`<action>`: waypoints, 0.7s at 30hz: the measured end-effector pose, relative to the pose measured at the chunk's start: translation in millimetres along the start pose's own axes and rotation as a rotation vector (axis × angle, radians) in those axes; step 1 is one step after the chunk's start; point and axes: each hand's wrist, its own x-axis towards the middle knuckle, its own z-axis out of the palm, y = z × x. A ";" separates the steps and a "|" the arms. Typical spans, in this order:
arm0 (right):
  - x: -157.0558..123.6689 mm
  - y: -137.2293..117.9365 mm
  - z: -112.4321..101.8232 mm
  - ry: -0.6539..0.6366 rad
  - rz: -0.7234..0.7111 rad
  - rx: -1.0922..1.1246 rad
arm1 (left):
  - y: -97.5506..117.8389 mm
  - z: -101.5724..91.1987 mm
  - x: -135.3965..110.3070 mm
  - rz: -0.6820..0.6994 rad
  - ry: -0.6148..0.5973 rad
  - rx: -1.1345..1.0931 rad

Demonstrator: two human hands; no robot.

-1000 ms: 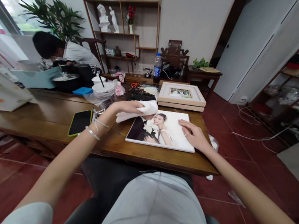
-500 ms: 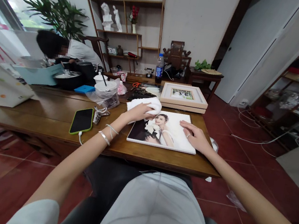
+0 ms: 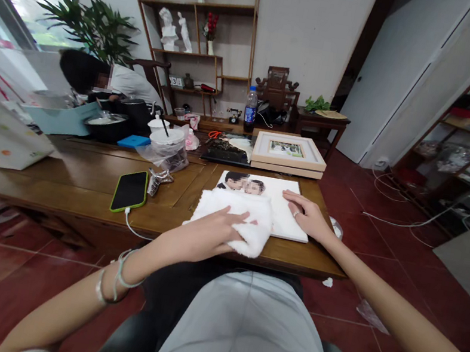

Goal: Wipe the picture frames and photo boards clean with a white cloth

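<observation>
A large photo print (image 3: 286, 206) of a couple lies flat on the wooden table (image 3: 81, 173) in front of me. My left hand (image 3: 211, 229) presses a white cloth (image 3: 250, 218) onto the near half of the print, fingers gripping the cloth at the table's front edge. My right hand (image 3: 308, 213) rests flat on the print's right side, fingers spread, a ring on one finger. Bracelets circle my left wrist.
A green-cased phone (image 3: 130, 191) with a cable lies left of the print, beside a metal clip (image 3: 157, 179). Stacked frames (image 3: 289, 152), a water bottle (image 3: 251, 108), and plastic cups (image 3: 168, 143) stand further back. Another person (image 3: 110, 84) sits at the far left. Shelves line the walls.
My left hand has drawn the white cloth from the print's far left corner down across it to the near edge. The right hand has stayed put.
</observation>
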 end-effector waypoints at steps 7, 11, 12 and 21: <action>0.3 1.5 -0.1 -0.013 -0.010 -0.038 | -37.1 1.1 16.9 -0.016 -0.004 -0.010; 0.0 0.6 0.0 -0.004 -0.006 -0.020 | -90.6 11.4 47.2 -0.078 0.101 0.009; 0.0 0.3 -0.1 -0.005 -0.003 -0.018 | -102.0 13.6 54.7 -0.088 0.141 0.010; 0.0 1.0 -0.1 -0.013 -0.012 -0.003 | -110.7 21.0 74.0 -0.116 0.146 0.096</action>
